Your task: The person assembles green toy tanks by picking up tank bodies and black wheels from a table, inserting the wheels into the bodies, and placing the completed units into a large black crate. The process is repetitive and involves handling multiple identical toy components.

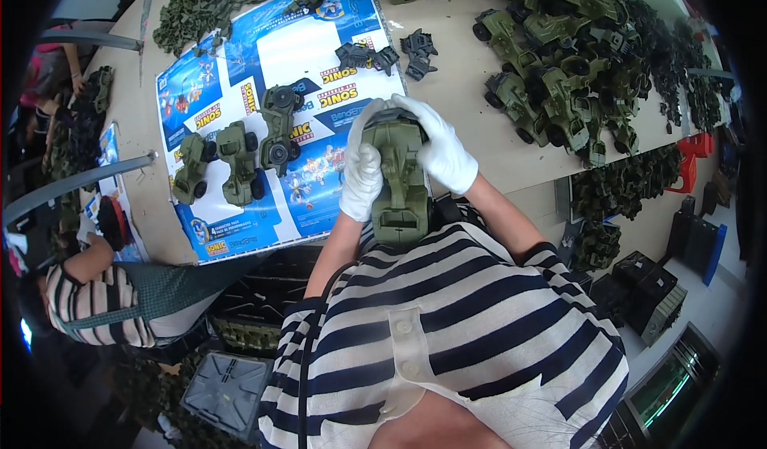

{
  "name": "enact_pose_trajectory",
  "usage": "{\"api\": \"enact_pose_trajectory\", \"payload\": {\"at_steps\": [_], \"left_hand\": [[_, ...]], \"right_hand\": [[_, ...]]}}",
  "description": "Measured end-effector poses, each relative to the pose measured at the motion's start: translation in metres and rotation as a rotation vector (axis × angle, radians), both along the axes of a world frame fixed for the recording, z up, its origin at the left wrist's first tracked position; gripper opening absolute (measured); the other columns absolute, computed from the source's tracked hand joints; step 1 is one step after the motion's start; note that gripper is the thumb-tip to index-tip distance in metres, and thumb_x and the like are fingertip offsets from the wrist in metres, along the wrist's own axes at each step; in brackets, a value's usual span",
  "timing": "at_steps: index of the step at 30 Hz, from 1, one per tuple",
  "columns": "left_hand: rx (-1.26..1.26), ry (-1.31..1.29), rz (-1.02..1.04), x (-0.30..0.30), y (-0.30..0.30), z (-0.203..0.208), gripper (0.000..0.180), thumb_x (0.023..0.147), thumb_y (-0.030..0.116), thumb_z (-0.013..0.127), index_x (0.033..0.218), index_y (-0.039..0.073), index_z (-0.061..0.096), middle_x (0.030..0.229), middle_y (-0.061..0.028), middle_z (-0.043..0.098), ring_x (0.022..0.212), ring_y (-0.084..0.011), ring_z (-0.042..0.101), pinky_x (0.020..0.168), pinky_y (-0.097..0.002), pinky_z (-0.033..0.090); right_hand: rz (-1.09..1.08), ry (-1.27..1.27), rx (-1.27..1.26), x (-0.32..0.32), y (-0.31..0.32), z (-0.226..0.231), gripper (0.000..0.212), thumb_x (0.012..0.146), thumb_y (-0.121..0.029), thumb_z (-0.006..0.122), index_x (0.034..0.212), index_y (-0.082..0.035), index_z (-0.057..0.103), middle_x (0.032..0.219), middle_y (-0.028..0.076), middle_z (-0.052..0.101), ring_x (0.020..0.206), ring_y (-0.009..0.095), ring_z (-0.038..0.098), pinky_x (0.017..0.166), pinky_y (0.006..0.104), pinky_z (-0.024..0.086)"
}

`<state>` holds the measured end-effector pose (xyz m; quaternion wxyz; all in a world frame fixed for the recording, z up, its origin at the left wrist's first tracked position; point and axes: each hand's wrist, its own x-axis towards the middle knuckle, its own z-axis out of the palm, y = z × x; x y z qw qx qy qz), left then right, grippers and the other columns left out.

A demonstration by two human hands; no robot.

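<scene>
Both my hands wear white gloves and grip one olive-green toy truck body, held upright against my chest above the table edge. My left hand clasps its left side. My right hand wraps over its top and right side. Three assembled green toy trucks stand on a blue printed cardboard sheet to the left of my hands. Small dark plastic parts lie on the table beyond my hands.
A large heap of green toy trucks fills the table's right and far side. More green parts pile at the far left. A person in a striped top sits at my left. Bins and crates stand on the floor at right.
</scene>
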<state>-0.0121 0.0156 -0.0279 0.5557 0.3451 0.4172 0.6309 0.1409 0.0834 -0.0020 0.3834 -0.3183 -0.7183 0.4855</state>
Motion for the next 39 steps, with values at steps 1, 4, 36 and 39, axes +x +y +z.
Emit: {"api": "enact_pose_trajectory", "payload": {"at_steps": [1,4,36,39], "left_hand": [[0.002,0.058,0.013,0.001,-0.001,0.0,0.092,0.083,0.067,0.063,0.142,0.0,0.041,0.133,-0.0134,0.054,0.121,-0.0221,0.054,0.104,-0.0363,0.043],[0.013,0.233,0.049,0.005,0.003,0.007,0.061,0.098,0.052,0.053,0.128,-0.002,0.053,0.122,-0.0131,0.06,0.11,-0.02,0.057,0.097,-0.034,0.045],[-0.608,1.384,0.034,-0.053,-0.015,-0.006,0.064,0.079,0.028,0.078,0.129,-0.002,0.052,0.129,-0.0266,0.054,0.114,-0.0391,0.057,0.088,-0.0445,0.05],[-0.516,1.346,0.256,-0.068,-0.002,-0.001,0.059,0.073,0.029,0.085,0.114,-0.004,0.059,0.103,-0.0214,0.067,0.095,-0.0362,0.067,0.086,-0.0414,0.053]], "right_hand": [[-0.013,-0.052,0.068,0.0,-0.005,0.007,0.057,0.083,-0.036,0.071,0.127,-0.003,0.056,0.119,0.019,0.061,0.112,0.037,0.059,0.1,0.0423,0.045],[-0.079,-0.062,0.162,-0.001,-0.009,-0.002,0.063,0.066,-0.019,0.083,0.121,-0.004,0.056,0.111,0.018,0.063,0.102,0.039,0.061,0.091,0.0441,0.049],[0.032,-1.031,-0.205,0.005,0.096,-0.095,0.03,0.089,-0.03,0.063,0.113,-0.013,0.069,0.113,0.015,0.069,0.105,0.035,0.065,0.092,0.0437,0.05],[0.418,-1.187,-0.17,0.019,0.09,-0.093,0.037,0.089,-0.026,0.062,0.123,-0.013,0.066,0.125,0.018,0.062,0.106,0.036,0.063,0.096,0.0421,0.049]]}}
